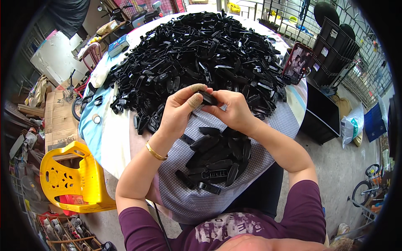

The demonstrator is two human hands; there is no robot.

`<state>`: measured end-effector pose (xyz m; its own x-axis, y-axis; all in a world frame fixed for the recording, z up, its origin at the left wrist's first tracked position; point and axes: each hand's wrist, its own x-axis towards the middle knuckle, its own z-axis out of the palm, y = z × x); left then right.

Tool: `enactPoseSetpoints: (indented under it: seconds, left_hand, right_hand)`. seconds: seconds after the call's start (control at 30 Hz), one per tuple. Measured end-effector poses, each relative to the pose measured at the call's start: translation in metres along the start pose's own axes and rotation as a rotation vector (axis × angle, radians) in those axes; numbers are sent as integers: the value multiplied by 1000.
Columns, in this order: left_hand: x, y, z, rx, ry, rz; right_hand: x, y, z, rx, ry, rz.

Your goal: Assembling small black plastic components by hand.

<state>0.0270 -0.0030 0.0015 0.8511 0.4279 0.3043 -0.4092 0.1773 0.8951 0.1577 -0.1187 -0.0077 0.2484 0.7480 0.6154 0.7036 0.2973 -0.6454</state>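
Note:
Both of my hands meet over the table, pinching one small black plastic part (208, 98) between them. My left hand (173, 112), with tan tape wrapped round its thumb and a finger, grips the part from the left. From the other side, the thumb and fingers of my right hand (234, 109) close on it. The part is elongated; its finer detail is partly hidden by my fingers. Just beyond my hands rises a large heap of similar black plastic parts (197, 54). A smaller group of black parts (217, 157) lies nearer to me, below my wrists.
The cloth-covered table (176, 201) reaches to my body. A propped phone (298, 62) stands at the heap's right, a tape roll (96, 119) at its left. A yellow plastic chair (94, 180) is at left. Black crates (333, 50) and a black bin (320, 113) stand at right.

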Motion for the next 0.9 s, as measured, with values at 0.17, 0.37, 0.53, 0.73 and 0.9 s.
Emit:
enactPoseSetpoints:
  seconds: [0.17,0.37,0.53,0.73,0.9]
  left_hand:
    - [1,-6,-1,-71,112,-110]
    - [0,-3,-3,-105,27,-287]
    - [-2,2,6,74,-26,-226]
    - [-7,1,13,206,-19,-129]
    - [-3,0,4,180,-37,-166]
  right_hand:
    - [2,3,-7,-302,107,-230]
    - [0,-3,-2,-305,35,-271]
    - [4,4,-5,-134,8,-374]
    - [1,7,-8,-110,-25,-361]
    - [10,-5,-22,53,-161,-125]
